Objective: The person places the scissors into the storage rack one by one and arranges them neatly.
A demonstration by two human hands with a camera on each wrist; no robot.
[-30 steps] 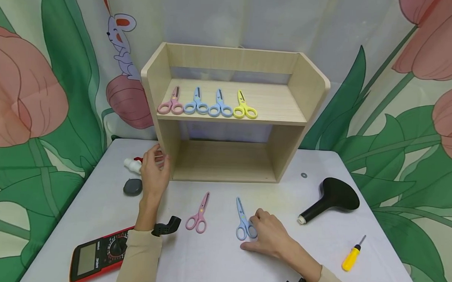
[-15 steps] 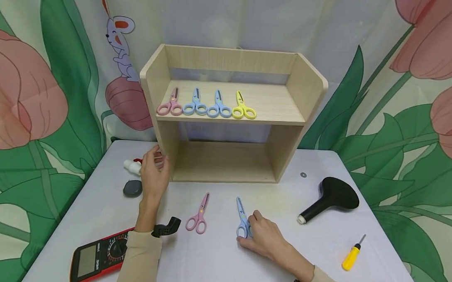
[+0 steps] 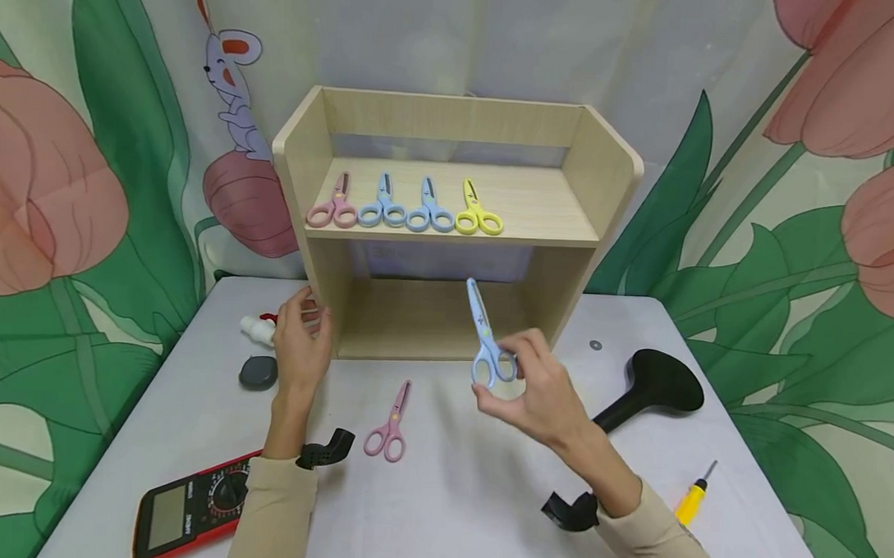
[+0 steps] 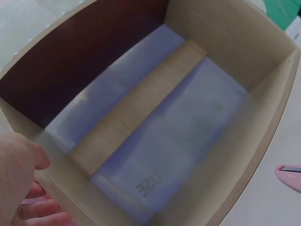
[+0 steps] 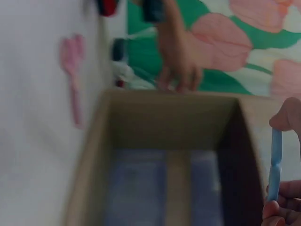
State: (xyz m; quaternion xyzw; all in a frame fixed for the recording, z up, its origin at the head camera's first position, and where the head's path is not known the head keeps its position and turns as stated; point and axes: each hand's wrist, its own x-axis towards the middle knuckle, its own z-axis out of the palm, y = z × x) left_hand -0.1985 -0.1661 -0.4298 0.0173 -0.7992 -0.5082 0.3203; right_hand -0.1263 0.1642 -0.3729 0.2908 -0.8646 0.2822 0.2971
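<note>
My right hand [image 3: 542,393] pinches light blue scissors [image 3: 483,317] by the handle loops, between thumb and fingers. The scissors are off the table, blades pointing up, in front of the shelf's lower compartment. In the right wrist view the scissors [image 5: 275,165] appear edge-on. My left hand [image 3: 302,340] holds the front edge of the wooden shelf's left side panel [image 3: 322,262]; in the left wrist view its thumb [image 4: 40,157] lies over the edge, its fingers outside. Pink scissors [image 3: 390,429] lie on the table between the hands.
Pink scissors [image 3: 334,205], two blue scissors [image 3: 382,204] and yellow scissors [image 3: 475,213] stand in a row on the upper shelf. A multimeter [image 3: 188,504], grey disc [image 3: 258,373] and white bottle [image 3: 257,330] lie left. A black paddle-shaped object [image 3: 658,385] and screwdriver [image 3: 692,501] lie right.
My right hand has taken hold of the blue scissors and lifted them off the table, up and toward the shelf. The left hand has stayed at the shelf's side.
</note>
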